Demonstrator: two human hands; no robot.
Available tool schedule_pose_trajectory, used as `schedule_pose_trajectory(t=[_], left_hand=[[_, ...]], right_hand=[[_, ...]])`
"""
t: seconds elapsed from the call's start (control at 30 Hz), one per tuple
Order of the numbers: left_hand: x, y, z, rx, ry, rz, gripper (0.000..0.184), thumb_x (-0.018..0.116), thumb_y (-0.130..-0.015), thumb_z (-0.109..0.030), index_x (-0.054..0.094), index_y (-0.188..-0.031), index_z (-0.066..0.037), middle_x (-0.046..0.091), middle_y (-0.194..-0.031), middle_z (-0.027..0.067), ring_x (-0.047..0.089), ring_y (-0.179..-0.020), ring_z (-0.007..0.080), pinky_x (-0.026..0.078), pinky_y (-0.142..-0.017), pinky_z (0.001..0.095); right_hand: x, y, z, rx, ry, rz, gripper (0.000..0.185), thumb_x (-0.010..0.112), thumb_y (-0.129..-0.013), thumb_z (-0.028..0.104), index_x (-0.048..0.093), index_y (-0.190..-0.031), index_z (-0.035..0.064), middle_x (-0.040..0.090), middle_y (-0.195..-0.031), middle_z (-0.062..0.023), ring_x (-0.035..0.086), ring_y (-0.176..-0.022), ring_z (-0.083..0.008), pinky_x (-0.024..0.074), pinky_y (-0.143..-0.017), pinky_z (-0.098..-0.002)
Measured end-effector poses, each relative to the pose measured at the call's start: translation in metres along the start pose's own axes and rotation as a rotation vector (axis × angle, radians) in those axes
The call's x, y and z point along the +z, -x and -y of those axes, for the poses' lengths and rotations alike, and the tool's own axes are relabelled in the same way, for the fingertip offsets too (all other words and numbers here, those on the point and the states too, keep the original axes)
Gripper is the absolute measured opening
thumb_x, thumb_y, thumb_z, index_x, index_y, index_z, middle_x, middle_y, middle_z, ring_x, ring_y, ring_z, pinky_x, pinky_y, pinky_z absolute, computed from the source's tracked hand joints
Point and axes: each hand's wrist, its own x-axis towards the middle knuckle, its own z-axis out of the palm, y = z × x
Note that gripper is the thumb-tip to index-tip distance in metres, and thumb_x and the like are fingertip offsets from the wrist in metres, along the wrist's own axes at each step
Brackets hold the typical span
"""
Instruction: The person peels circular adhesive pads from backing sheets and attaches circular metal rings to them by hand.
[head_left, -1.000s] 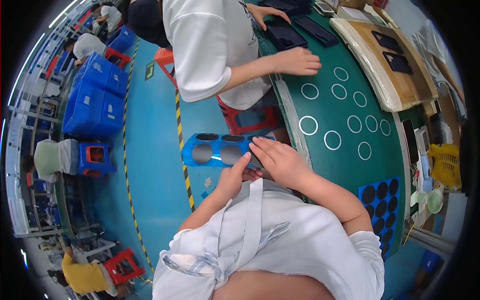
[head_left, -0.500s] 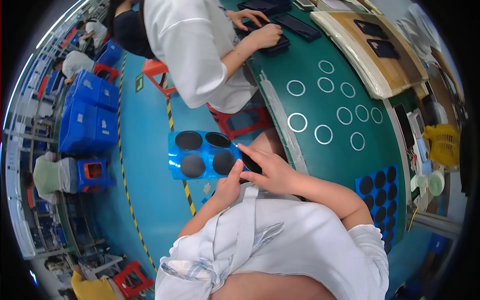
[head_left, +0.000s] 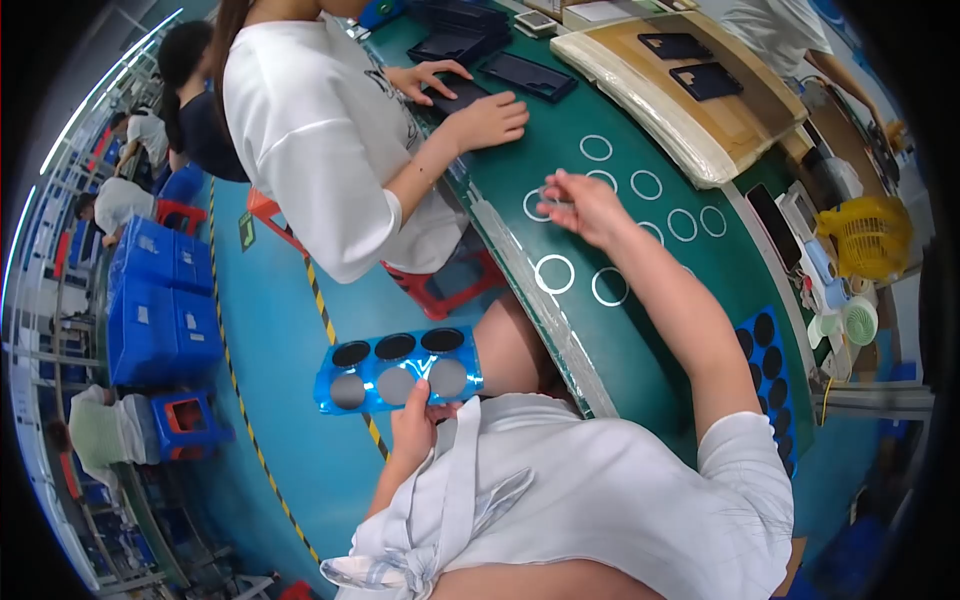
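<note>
A left hand [head_left: 415, 425] grasps a blue sheet [head_left: 372, 370] of black and grey discs beside the green table [head_left: 600, 345], while the right hand [head_left: 588, 208], fingertips drawn together but any hold unclear, hovers above white rings [head_left: 537, 274], its forearm [head_left: 672, 300] blocking some from view. Beyond, a co-worker [head_left: 310, 150] touches a dark tray [head_left: 456, 98], near a wrapped board [head_left: 640, 98] bearing two dark frames [head_left: 706, 81].

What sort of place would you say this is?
It looks like a factory floor, probably hand assembly: a worker in white sits at the long green workbench, blue bins stand stacked, and striped yellow-black tape marks the floor.
</note>
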Motion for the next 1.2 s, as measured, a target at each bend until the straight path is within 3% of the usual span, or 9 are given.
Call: schedule_pose_trajectory(t=[0.37, 0.43, 0.57, 0.67, 0.73, 0.83, 1.0, 1.1, 1.2], left_hand=[[0.007, -0.004, -0.01, 0.016, -0.194, -0.022, 0.033, 0.042, -0.086, -0.025, 0.05, -0.096, 0.005, 0.057, -0.086, 0.0126, 0.058, -0.073, 0.0198, 0.048, -0.061, 0.0286], [0.009, -0.007, -0.014, 0.015, -0.165, -0.006, 0.033, 0.042, -0.086, -0.025, 0.051, -0.096, 0.004, 0.057, -0.087, 0.0123, 0.058, -0.073, 0.0199, 0.048, -0.062, 0.0284], [0.013, -0.005, -0.022, -0.026, -0.303, 0.143, 0.029, 0.046, -0.084, -0.023, 0.051, -0.098, 0.002, 0.057, -0.087, 0.008, 0.056, -0.074, 0.0163, 0.046, -0.065, 0.027], [0.011, 0.001, -0.026, 0.119, -0.561, 0.241, 0.031, 0.055, -0.079, -0.024, 0.052, -0.101, -0.003, 0.054, -0.099, 0.0075, 0.052, -0.086, 0.0159, 0.043, -0.074, 0.0285], [0.011, 0.008, -0.039, -0.151, -0.768, 0.227, 0.04, 0.059, -0.075, -0.028, 0.05, -0.104, -0.003, 0.053, -0.102, 0.0096, 0.049, -0.095, 0.0209, 0.037, -0.083, 0.0316], [0.013, 0.012, -0.038, -0.054, -0.798, 0.19, 0.041, 0.057, -0.077, -0.029, 0.05, -0.105, 0.0, 0.053, -0.105, 0.0106, 0.049, -0.097, 0.0193, 0.038, -0.083, 0.0304], [-0.006, -0.006, -0.006, 0.089, -0.712, 0.137, 0.025, 0.052, -0.081, -0.022, 0.055, -0.089, 0.002, 0.059, -0.074, 0.0065, 0.055, -0.065, 0.0145, 0.043, -0.063, 0.0272], [-0.029, -0.009, 0.008, 0.104, -1.402, 0.417, 0.024, 0.041, -0.084, -0.016, 0.053, -0.072, 0.001, 0.057, -0.072, 0.0111, 0.056, -0.061, 0.0161, 0.045, -0.057, 0.0288], [-0.026, -0.004, 0.025, -0.081, -0.19, 0.226, 0.033, 0.035, -0.087, -0.025, 0.05, -0.074, 0.002, 0.055, -0.066, 0.0161, 0.056, -0.056, 0.0238, 0.049, -0.054, 0.0326]], right_hand=[[0.002, -0.058, 0.015, -0.237, 0.437, -0.222, 0.043, 0.05, -0.08, 0.018, 0.037, -0.116, -0.0019, 0.049, -0.103, -0.0165, 0.052, -0.089, -0.024, 0.0478, -0.067, -0.0319], [0.006, -0.026, 0.011, -0.837, 1.321, -0.279, 0.046, 0.054, -0.077, 0.021, 0.039, -0.115, -0.0017, 0.046, -0.11, -0.0185, 0.049, -0.095, -0.029, 0.0409, -0.08, -0.0355], [0.05, 0.077, -0.01, -0.761, 1.037, 0.635, 0.052, 0.058, -0.073, 0.022, 0.039, -0.116, 0.0005, 0.044, -0.115, -0.0164, 0.042, -0.106, -0.0299, 0.0343, -0.089, -0.0354], [0.063, 0.115, -0.038, -0.737, 1.018, 0.841, 0.058, 0.06, -0.072, 0.026, 0.036, -0.119, 0.0015, 0.044, -0.115, -0.0166, 0.042, -0.105, -0.0305, 0.0345, -0.088, -0.035], [0.066, 0.126, -0.047, -0.66, 0.961, 0.867, 0.06, 0.061, -0.071, 0.026, 0.036, -0.119, 0.0023, 0.045, -0.113, -0.0162, 0.043, -0.103, -0.0314, 0.0356, -0.086, -0.0352], [0.065, 0.127, -0.069, -0.802, 0.941, 0.786, 0.054, 0.062, -0.069, 0.023, 0.041, -0.113, 0.0016, 0.047, -0.109, -0.0157, 0.046, -0.099, -0.0289, 0.0364, -0.083, -0.0348], [0.067, 0.124, -0.089, -1.027, 0.891, 0.613, 0.053, 0.061, -0.068, 0.024, 0.042, -0.112, 0.0014, 0.045, -0.11, -0.015, 0.044, -0.099, -0.0306, 0.0365, -0.083, -0.0363], [0.076, 0.12, -0.115, -1.178, 0.972, 0.419, 0.048, 0.061, -0.067, 0.021, 0.046, -0.107, 0.001, 0.048, -0.105, -0.0126, 0.047, -0.093, -0.0281, 0.0388, -0.079, -0.0346], [0.079, 0.121, -0.136, -0.937, 0.998, 0.621, 0.046, 0.057, -0.071, 0.022, 0.045, -0.109, 0.0012, 0.049, -0.105, -0.0166, 0.05, -0.093, -0.0307, 0.0403, -0.078, -0.0366]])
